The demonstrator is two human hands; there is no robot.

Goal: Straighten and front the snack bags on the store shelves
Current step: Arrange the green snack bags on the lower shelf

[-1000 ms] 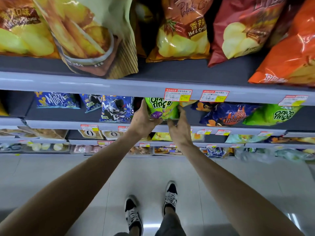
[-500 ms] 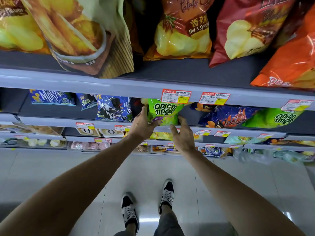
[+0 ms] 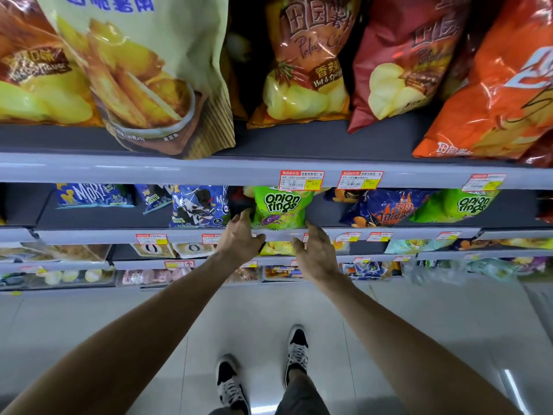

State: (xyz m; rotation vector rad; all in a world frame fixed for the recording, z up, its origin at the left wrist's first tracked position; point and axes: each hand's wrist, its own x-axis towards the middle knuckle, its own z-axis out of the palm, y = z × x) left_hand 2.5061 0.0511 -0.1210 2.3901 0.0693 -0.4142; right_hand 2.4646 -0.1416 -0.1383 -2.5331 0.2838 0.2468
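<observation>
Left hand (image 3: 239, 238): off bag, fingers loose and spread, tips just beside its lower left edge; contact uncertain.
Green onion rings bag (image 3: 279, 208): gripped by both hands a second ago, now upright at front lip of second shelf (image 3: 89, 235), logo outward.
Right hand (image 3: 317, 250): released, fingers relaxed, just below bag's right corner.
Judged fronted. Tilted blue flame-print bag (image 3: 386, 208) to right likely next.

1. You get one view only: a wide-angle camera worn on your head.
2. It faces forward and steeply down, close to the shelves (image 3: 119, 169), taking in the floor (image 3: 89, 324) and your shoes (image 3: 230, 387) below.
</observation>
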